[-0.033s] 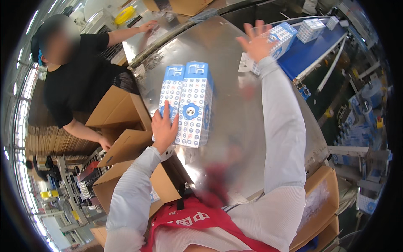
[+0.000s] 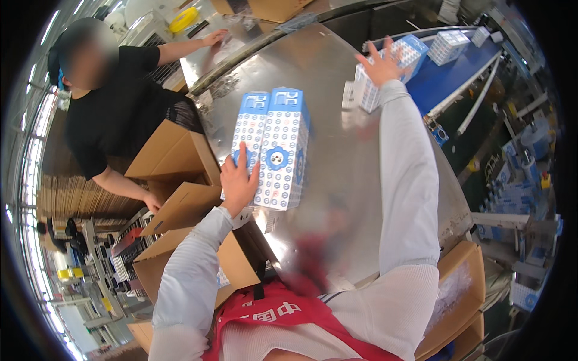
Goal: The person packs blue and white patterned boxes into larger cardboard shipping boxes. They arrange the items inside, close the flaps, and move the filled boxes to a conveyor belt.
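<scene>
Two long white cartons with blue ends and a blue pattern lie side by side on the metal table [image 2: 343, 156]. My left hand [image 2: 239, 180] rests on the left carton [image 2: 250, 129], fingers spread, just beside the right carton [image 2: 282, 133]. With fingers apart, my right hand [image 2: 383, 67] is over a third patterned carton [image 2: 368, 93] at the end of the blue conveyor. Whether its palm presses on that carton cannot be made out.
More patterned cartons, one of them a blue-and-white carton [image 2: 448, 46], stand on the blue conveyor belt [image 2: 442, 81]. At the left are open cardboard boxes [image 2: 183, 207] and a co-worker [image 2: 120, 102] in black. Another cardboard box [image 2: 466, 283] stands at the lower right.
My right hand has shifted slightly right, over the third carton, which now shows more of its near end. My left hand stays on the left carton.
</scene>
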The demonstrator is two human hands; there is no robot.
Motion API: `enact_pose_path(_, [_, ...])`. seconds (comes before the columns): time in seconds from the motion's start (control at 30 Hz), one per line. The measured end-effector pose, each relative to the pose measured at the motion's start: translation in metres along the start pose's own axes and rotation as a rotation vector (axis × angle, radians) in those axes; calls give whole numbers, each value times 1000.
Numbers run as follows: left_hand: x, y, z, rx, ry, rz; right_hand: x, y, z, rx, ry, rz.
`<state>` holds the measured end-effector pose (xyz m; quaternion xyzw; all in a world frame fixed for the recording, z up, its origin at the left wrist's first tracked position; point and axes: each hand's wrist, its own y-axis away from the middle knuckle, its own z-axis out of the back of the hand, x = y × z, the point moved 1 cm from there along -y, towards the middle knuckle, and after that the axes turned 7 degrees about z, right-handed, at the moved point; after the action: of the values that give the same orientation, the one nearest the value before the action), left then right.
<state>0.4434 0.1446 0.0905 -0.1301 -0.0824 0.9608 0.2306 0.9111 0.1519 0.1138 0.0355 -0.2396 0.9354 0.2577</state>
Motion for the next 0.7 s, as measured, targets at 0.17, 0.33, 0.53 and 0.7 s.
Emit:
enact_pose_path(0.17, [12,-48,8,353,337,104,-25,27,-38,169,-66,135])
enact_pose_path(0.33, [-26,-32,25,354,332,116,101,195,21,-27,-231,559])
enact_pose_path(0.53, [-30,121,58,485,439,113,137,375,150,-143,-1322,-345])
enact_pose_path(0.7, [-18,146,56,1023,981,420,111,436,190,418,-1253,-699])
